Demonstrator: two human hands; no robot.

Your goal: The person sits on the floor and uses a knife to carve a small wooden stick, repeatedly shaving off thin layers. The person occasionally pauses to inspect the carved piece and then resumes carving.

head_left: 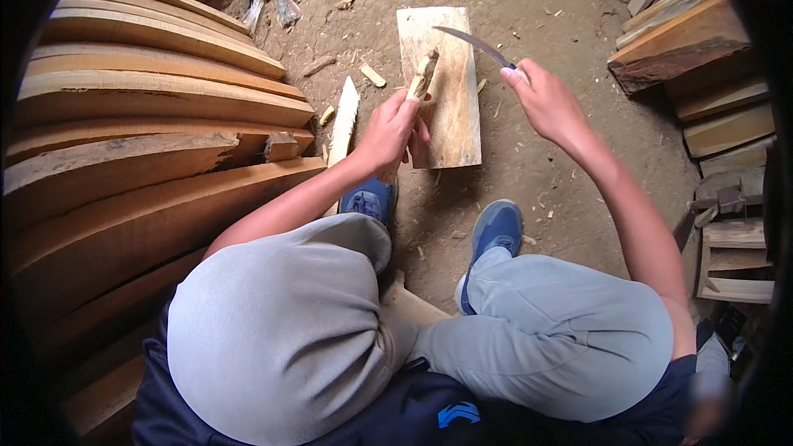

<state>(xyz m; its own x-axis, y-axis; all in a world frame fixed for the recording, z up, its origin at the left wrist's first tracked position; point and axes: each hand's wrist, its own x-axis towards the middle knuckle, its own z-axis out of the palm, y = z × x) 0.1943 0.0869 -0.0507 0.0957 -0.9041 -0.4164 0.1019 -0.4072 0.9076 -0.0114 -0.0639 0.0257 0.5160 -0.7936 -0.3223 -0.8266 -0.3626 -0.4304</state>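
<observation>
My left hand is closed around a short, rough wooden stick, whose far end points up and away from me. It is held over a pale rectangular wooden board in front of my feet. My right hand grips a knife with a long, slightly curved blade. The handle is mostly hidden in my fingers. From the right, the blade reaches over the board's far right corner, apart from the stick. Beside my left wrist lies a pale pointed piece of wood.
Long sawn planks are stacked along my left. More timber is piled at the far right, with a small wooden frame nearer me. Wood chips litter the dirt floor. My blue shoes are close to the board.
</observation>
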